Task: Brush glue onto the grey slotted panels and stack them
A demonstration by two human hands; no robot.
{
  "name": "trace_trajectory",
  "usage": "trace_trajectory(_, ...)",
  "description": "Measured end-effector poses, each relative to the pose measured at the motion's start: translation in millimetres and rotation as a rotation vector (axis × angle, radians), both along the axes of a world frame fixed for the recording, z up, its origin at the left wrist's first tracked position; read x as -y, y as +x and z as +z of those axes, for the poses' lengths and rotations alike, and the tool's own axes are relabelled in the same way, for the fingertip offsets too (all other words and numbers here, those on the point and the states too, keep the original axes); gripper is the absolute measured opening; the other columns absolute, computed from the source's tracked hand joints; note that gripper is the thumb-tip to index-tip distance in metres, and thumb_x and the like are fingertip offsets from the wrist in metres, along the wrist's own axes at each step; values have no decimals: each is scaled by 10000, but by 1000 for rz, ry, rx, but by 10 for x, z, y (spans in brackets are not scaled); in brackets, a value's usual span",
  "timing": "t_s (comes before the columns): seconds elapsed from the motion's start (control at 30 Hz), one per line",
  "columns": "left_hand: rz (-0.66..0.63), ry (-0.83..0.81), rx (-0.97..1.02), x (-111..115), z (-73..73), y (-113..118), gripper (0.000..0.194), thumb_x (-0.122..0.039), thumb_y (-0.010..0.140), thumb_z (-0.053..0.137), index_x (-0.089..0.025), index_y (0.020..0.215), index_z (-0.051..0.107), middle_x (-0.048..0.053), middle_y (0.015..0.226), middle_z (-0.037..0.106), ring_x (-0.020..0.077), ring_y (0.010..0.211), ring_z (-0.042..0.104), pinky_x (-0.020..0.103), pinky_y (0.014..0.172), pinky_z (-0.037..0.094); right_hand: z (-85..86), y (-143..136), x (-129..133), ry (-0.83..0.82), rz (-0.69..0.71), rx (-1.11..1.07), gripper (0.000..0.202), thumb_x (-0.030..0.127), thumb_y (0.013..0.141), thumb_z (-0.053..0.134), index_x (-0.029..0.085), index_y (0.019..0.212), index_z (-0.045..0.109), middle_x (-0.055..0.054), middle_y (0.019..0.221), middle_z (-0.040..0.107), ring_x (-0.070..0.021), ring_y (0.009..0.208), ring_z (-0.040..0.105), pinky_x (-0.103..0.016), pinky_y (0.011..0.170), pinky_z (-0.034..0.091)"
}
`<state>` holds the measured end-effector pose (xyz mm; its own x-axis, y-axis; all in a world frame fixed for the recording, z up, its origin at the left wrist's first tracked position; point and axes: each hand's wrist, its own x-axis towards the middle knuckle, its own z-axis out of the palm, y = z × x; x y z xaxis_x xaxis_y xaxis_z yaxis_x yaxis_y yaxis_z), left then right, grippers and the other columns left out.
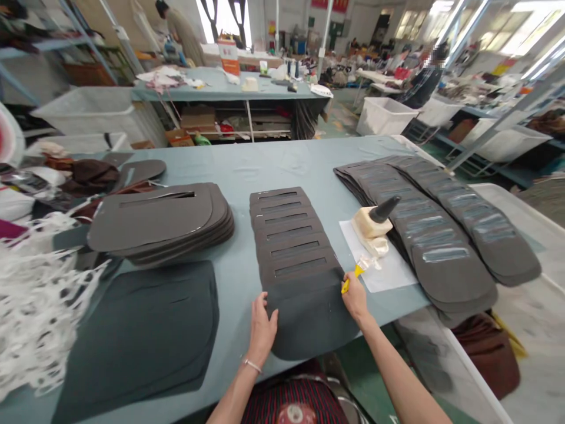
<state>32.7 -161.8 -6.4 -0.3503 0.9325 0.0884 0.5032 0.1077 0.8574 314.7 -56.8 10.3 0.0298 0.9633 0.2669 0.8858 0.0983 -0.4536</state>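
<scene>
My left hand (pixel 263 327) rests at the left edge of a dark sheet (pixel 309 315), its fingers apart and holding nothing. My right hand (pixel 354 297) is closed on a yellow brush (pixel 352 279) at the sheet's right edge. The sheet lies over the near end of a row of overlapping grey pieces with slots (pixel 289 228). Right of the row, a cream glue container with a black nozzle (pixel 372 222) stands on white paper (pixel 391 277). Whitish glue shows on the brush's bristles and on the paper.
A stack of grey slotted pieces (pixel 154 221) and dark sheets (pixel 150 330) lie left; white cut scraps (pixel 33 306) sit beyond. Overlapping glue-streaked pieces (pixel 441 235) cover the right side, beside a white bin (pixel 481 377). Two people are in the background.
</scene>
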Motion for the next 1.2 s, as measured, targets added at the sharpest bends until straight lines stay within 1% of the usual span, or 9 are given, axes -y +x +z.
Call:
trace_trajectory(0.27,2,-19,-107,-26,23,97,240,-246,833,443,-208,1053,531,74,1040,449,210,976,517,395,859,462,-75,82,-179,98,53,69,107,207,796,416,176,867,489,-57,779,524,-178,676,495,-273,599,367)
trace_trajectory(0.5,106,-18,-282,-46,239,-260,184,-285,842,468,-241,956,605,83,1036,511,238,971,513,413,838,428,224,-74,-313,312,11,224,368,471,880,378,168,922,583,-128,802,620,-255,697,567,-365,629,431)
trace_trajectory(0.67,329,97,-372,-315,705,-1190,222,-281,861,457,-263,1042,586,84,1146,509,246,1091,470,421,899,388,882,-1009,-634,352,134,-24,487,571,879,334,205,1064,596,-121,1016,651,-281,867,611,-404,734,468)
trace_trajectory(0.77,533,186,-427,-533,1011,-2030,269,-299,863,463,-249,1111,554,99,1202,491,256,1165,433,440,961,353,1339,-1961,-770,370,243,-248,417,548,856,447,211,1029,621,-93,1016,658,-250,900,620,-375,818,468)
trace_trajectory(0.87,785,246,-399,-721,1214,-3025,338,-336,859,462,-195,1163,506,141,1265,448,279,1221,396,476,999,332,1612,-2953,-952,356,363,-430,399,497,852,499,209,1105,608,-82,1048,655,-207,866,638,-326,817,478)
trace_trajectory(0.93,852,287,-326,-815,1265,-3677,399,-354,854,456,-144,1193,463,174,1282,426,282,1254,368,478,1019,330,1667,-3527,-1124,303,413,-447,421,492,874,457,206,1153,588,-82,1041,661,-198,853,646,-313,796,479)
trace_trajectory(1.03,736,307,-206,-922,1235,-4396,383,-339,844,445,-127,1162,473,160,1192,499,255,1186,450,449,1012,370,1612,-4142,-1377,216,406,-358,440,516,882,392,182,1084,596,-86,932,676,-213,787,648,-313,717,473)
trace_trajectory(1.1,650,302,-159,-959,1173,-4603,329,-326,836,449,-144,1102,516,129,1102,557,237,1081,529,433,973,417,1524,-4375,-1470,164,392,-307,423,522,883,370,178,1006,583,-71,827,662,-208,696,632,-303,650,457)
trace_trajectory(1.2,565,308,-137,-919,1066,-4518,299,-334,849,435,-164,1072,541,108,1078,580,231,1051,555,437,966,432,1377,-4530,-1464,106,402,-276,373,501,903,333,197,961,541,-26,720,614,-176,596,587,-275,602,431)
